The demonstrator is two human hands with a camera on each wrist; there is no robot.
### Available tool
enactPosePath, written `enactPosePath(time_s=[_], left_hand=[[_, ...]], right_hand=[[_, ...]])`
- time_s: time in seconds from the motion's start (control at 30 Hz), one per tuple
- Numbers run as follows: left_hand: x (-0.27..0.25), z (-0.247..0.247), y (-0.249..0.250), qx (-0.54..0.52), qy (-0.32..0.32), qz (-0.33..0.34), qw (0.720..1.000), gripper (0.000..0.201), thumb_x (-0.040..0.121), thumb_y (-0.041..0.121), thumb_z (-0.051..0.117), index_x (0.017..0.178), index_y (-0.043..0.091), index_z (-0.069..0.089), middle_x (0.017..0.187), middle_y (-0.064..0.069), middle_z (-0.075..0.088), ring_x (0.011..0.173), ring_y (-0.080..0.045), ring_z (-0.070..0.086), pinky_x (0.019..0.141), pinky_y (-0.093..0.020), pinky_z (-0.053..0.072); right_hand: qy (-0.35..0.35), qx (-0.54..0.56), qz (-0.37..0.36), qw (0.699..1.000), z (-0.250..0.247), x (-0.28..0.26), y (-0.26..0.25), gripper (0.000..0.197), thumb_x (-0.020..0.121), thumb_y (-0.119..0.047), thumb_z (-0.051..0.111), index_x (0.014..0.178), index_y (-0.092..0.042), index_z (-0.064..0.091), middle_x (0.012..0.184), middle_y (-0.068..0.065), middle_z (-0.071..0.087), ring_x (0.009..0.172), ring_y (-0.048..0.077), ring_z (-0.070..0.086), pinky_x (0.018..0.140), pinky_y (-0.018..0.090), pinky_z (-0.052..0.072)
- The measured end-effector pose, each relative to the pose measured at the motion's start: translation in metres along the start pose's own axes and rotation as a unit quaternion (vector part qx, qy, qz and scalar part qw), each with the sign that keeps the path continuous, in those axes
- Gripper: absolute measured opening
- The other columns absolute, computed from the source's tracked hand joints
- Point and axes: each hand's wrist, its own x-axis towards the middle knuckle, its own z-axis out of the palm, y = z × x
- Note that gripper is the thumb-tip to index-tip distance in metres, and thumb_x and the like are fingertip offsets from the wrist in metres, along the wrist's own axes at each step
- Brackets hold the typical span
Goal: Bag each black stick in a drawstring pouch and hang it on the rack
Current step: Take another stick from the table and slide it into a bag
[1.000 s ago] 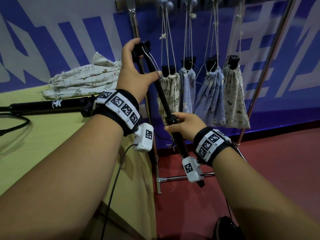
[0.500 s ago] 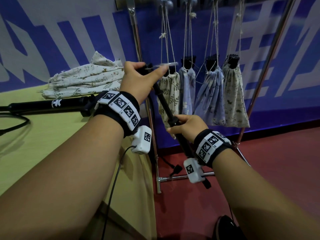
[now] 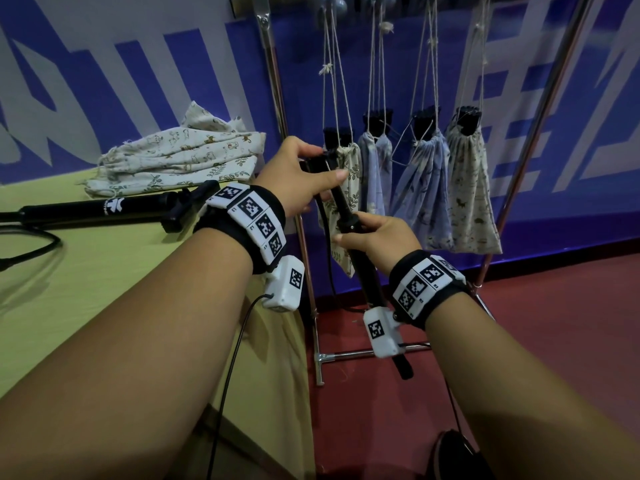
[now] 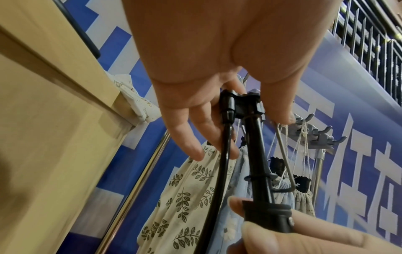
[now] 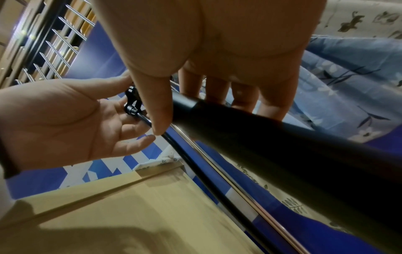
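1. Black stick (image 3: 346, 216) is held tilted in front of the rack (image 3: 273, 98); right hand (image 3: 377, 237) is wrapped round its shaft, left hand (image 3: 298, 174) pinches its head.
2. Judgement: head should be folded flush before bagging.
3. Second stick (image 3: 104, 209) on tabletop (image 3: 69, 289) carries a white logo, unreadable.
4. Pouches (image 3: 464, 188) are hung beyond.

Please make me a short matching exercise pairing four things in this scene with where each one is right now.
Things:
1. held black stick
2. spare black stick
3. folded pouches
4. filled pouches

Places:
A. stacked at the back of the table
B. hanging from the rack by their strings
C. between both hands
D. lying flat on the table

Pairs: 1-C, 2-D, 3-A, 4-B
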Motion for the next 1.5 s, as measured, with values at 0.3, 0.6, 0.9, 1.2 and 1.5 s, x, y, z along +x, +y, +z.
enactPosePath(time_s=[0.3,0.6,0.9,1.2,1.5], left_hand=[[-0.002,0.002,0.002,-0.104,0.058,0.023,0.993,0.045,0.074,0.026,0.093,0.099,0.016,0.057,0.096,-0.013,0.071,0.082,-0.039,0.076,0.071,-0.06,0.062],[0.002,0.007,-0.004,-0.048,0.07,0.039,0.996,0.045,0.071,0.04,0.094,0.078,0.016,0.056,0.085,-0.021,0.071,0.066,-0.027,0.075,0.061,-0.05,0.064],[0.002,0.014,-0.009,0.024,-0.013,0.022,0.999,0.046,0.069,0.045,0.094,0.082,0.011,0.067,0.064,0.005,0.07,0.054,-0.005,0.059,0.05,-0.023,0.049],[0.001,0.016,-0.007,0.02,-0.034,0.001,0.999,0.041,0.071,0.041,0.094,0.082,0.013,0.067,0.07,-0.006,0.072,0.061,-0.019,0.062,0.059,-0.037,0.054],[-0.002,0.007,0.0,-0.071,-0.084,-0.047,0.993,0.022,0.097,0.033,0.071,0.107,0.013,0.073,0.065,0.008,0.07,0.058,-0.007,0.066,0.062,-0.031,0.056]], right_hand=[[0.011,-0.012,-0.01,1.0,0.004,0.001,-0.004,0.023,0.081,-0.021,0.091,0.101,-0.029,0.084,0.087,-0.001,0.082,0.073,0.01,0.072,0.076,0.026,0.058],[0.016,-0.013,-0.02,1.0,0.006,-0.001,-0.003,0.019,0.081,-0.024,0.092,0.098,-0.027,0.085,0.082,-0.009,0.079,0.074,0.005,0.07,0.078,0.024,0.053],[0.023,0.023,-0.034,0.999,0.005,0.0,-0.008,0.027,0.085,-0.021,0.089,0.111,-0.025,0.083,0.097,0.001,0.083,0.098,0.022,0.079,0.098,0.041,0.062],[0.032,0.02,-0.034,0.999,0.008,0.004,-0.007,0.027,0.085,-0.022,0.09,0.11,-0.027,0.082,0.095,0.0,0.083,0.097,0.022,0.079,0.097,0.042,0.062],[0.047,0.062,-0.016,0.997,0.001,0.008,-0.013,0.021,0.088,-0.027,0.087,0.106,-0.017,0.083,0.092,0.001,0.083,0.088,0.015,0.079,0.077,0.02,0.06]])
